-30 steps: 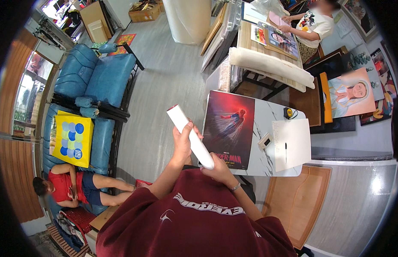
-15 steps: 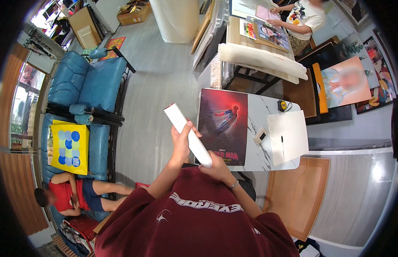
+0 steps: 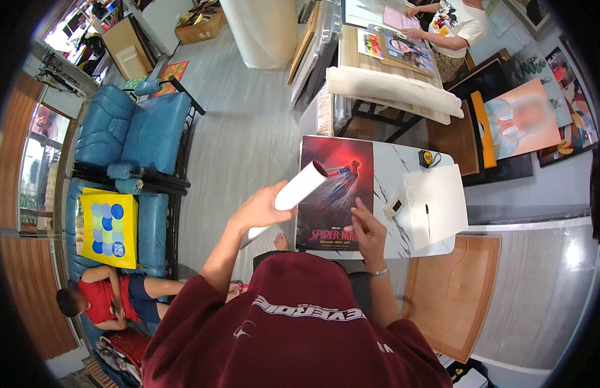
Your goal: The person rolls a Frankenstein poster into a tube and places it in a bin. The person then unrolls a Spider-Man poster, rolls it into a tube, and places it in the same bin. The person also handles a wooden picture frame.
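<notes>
My left hand (image 3: 261,208) is wrapped round a rolled-up poster (image 3: 302,187), white outside with a dark reddish inside showing at its upper end. The roll slants up to the right, over the left edge of a flat poster (image 3: 332,174). That poster, dark and red with a costumed figure, lies on a white marble-patterned table (image 3: 385,168). Over its lower right part hovers my right hand (image 3: 367,236), holding nothing, fingers apart and partly bent. To the right on the table are a small white square device (image 3: 395,205), a paper sheet (image 3: 445,200), a black pen (image 3: 428,221) and a tape measure (image 3: 428,159).
Behind the table, a workbench (image 3: 351,55) carries prints and a long pale roll (image 3: 393,94); a person (image 3: 452,29) handles papers there. On the left, a person in red (image 3: 106,297) sits on a blue sofa (image 3: 151,226) beside a yellow bag (image 3: 109,226). A framed panel (image 3: 448,297) leans at right.
My right hand has let go of the rolled poster and moved right, over the flat poster. My left hand has swung the roll from leaning left to leaning right, turning its open end toward view.
</notes>
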### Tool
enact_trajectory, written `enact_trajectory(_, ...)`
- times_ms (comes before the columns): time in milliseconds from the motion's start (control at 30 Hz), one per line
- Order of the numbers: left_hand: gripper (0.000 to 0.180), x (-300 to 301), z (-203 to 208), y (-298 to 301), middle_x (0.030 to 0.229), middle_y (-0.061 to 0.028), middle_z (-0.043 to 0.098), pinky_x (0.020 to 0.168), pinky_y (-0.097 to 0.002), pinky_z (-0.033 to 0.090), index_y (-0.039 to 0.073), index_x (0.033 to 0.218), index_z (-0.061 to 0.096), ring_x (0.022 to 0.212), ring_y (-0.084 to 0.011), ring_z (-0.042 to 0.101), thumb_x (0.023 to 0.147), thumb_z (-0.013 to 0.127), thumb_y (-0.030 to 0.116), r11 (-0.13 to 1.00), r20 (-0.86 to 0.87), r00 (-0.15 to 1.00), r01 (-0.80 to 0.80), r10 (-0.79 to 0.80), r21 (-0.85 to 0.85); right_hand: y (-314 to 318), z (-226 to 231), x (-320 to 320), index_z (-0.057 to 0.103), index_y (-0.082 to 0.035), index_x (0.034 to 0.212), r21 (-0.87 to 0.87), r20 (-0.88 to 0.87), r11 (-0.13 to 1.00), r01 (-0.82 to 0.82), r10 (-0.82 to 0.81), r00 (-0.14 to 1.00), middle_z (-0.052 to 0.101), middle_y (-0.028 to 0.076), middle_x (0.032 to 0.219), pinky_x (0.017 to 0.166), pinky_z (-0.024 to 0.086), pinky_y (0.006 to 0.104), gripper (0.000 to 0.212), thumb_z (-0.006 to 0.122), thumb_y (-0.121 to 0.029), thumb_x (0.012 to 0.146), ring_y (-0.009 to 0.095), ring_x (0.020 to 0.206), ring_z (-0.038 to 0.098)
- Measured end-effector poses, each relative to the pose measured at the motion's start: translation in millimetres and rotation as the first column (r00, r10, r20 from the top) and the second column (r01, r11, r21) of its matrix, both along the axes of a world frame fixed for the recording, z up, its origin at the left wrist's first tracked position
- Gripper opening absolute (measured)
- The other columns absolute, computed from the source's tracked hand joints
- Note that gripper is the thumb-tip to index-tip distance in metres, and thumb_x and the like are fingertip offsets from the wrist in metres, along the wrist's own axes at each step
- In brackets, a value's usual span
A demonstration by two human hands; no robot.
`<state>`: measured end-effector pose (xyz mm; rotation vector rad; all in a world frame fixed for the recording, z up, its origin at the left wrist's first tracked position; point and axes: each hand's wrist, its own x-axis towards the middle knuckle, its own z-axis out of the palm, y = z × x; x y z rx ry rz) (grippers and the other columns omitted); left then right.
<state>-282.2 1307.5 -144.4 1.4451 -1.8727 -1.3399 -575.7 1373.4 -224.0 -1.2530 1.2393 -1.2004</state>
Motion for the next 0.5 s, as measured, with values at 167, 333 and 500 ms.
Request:
enact_trajectory(167,0.045,-6.0,-1.0,17.0,0.089,-0.0155,0.071,0.077,-0.0384,0.053,0.000,0.112,0.060,0.084,-0.0274,0.070,0.078,0.075,0.026,0.957,-0.058,0.969,0.247,-0.241,0.153,-20.0,67.0,-3.9,0.061,-0.002,0.110,-0.272,-0.338,0.926,-0.261,0.162,0.927,0.060,0.019,0.135,0.080,0.056,0.0315,0.039,0.082,-0.004,0.077,0.023,0.104,0.066)
enact_trajectory(333,0.045,-10.2,4.8,28.2,0.096,-0.0148,0.073,0.078,-0.0386,0.054,0.002,0.114,0.062,0.088,-0.0295,0.071,0.076,0.074,0.023,0.911,-0.071,0.934,0.358,-0.351,0.203,-28.8,101.6,1.3,0.054,-0.006,0.113,-0.348,-0.378,0.834,-0.429,0.294,0.878,0.059,0.015,0.131,0.097,0.048,0.0389,0.054,0.087,-0.009,0.070,0.032,0.116,0.057)
enact_trajectory(500,0.042,-16.1,17.1,38.0,0.090,-0.0174,0.072,0.074,-0.0410,0.053,0.001,0.111,0.061,0.083,-0.0338,0.070,0.077,0.072,0.023,0.899,-0.052,0.916,0.400,-0.397,0.180,-35.3,106.2,-1.7,0.052,-0.006,0.116,-0.283,-0.349,0.762,-0.582,0.484,0.803,0.058,0.013,0.124,0.097,0.048,0.0393,0.056,0.086,-0.011,0.072,0.032,0.112,0.059)
